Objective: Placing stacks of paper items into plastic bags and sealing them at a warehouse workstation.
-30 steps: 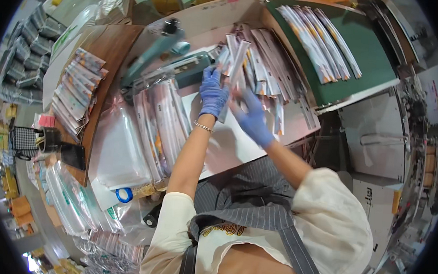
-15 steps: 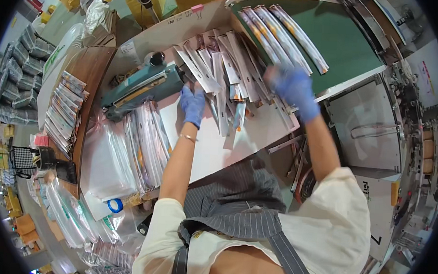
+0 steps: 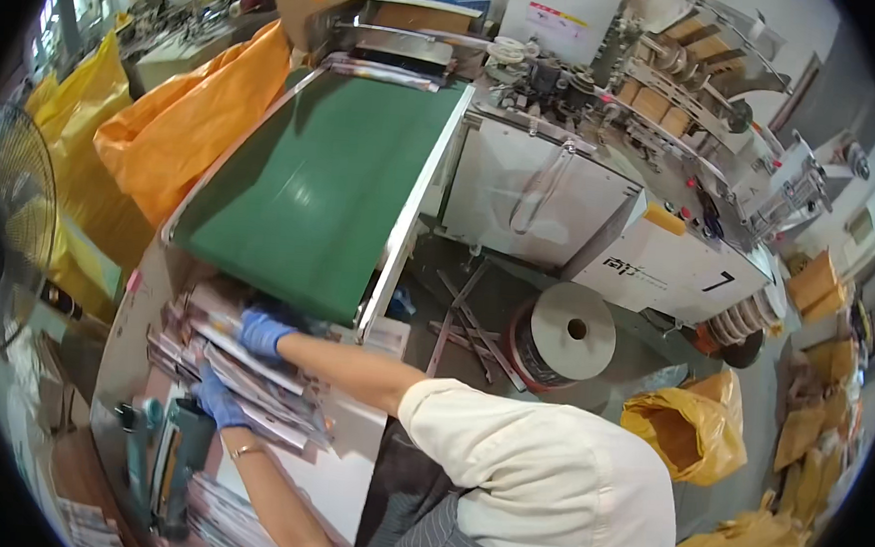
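A loose pile of long, slim packets in clear film (image 3: pixel 275 389) lies on the white worktop, below the near end of a green conveyor belt (image 3: pixel 293 184). My left hand (image 3: pixel 217 398), in a blue glove, rests against the left side of the pile, fingers stretched along the packets, apparently open. Also gloved in blue, my right hand (image 3: pixel 264 333) touches the pile's upper part, near the belt's end. Its fingertips are hidden among the packets, so its grip does not show. A few more packets (image 3: pixel 385 73) lie across the belt's far end.
A teal bench sealer (image 3: pixel 177 468) stands left of my left forearm, with more wrapped packets (image 3: pixel 227 521) beside it. An orange sack (image 3: pixel 191 123) leans along the belt's left side. To the right are a large reel (image 3: pixel 574 327), a white machine cabinet (image 3: pixel 548 185) and a yellow bag (image 3: pixel 688 429).
The view has swung to the right. My right hand has moved from the belt's edge onto the pile, close to my left. The packets that lay on the belt's near part are gone from it.
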{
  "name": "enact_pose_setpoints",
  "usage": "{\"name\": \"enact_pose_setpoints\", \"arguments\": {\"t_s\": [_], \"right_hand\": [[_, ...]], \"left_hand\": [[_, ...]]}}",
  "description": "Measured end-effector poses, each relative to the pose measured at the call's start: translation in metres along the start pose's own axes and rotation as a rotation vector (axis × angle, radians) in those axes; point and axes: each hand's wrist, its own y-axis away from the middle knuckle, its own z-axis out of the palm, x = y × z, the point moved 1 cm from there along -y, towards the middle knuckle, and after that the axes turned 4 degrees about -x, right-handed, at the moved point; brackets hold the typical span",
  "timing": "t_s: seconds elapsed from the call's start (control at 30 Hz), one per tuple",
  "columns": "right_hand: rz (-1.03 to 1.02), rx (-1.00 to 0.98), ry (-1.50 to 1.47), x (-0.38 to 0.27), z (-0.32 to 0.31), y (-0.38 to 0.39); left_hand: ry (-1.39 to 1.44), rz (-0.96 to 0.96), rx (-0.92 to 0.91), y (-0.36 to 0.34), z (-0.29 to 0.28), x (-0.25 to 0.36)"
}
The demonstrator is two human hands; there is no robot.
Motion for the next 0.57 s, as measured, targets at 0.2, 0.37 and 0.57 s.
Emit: {"name": "enact_pose_setpoints", "arguments": {"t_s": [0.2, 0.37, 0.57], "right_hand": [[-0.100, 0.534, -0.025, 0.047, -0.020, -0.037], [-0.002, 0.062, -0.236, -0.010, 0.022, -0.025], [-0.038, -0.186, -0.592, -0.007, 0.033, 0.057]], "left_hand": [[0.306, 0.035, -0.265, 0.023, 0.042, 0.034], [0.335, 0.096, -0.295, -0.031, 0.002, -0.004], [0.429, 0.088, -0.743, -0.069, 0.000, -0.066]]}}
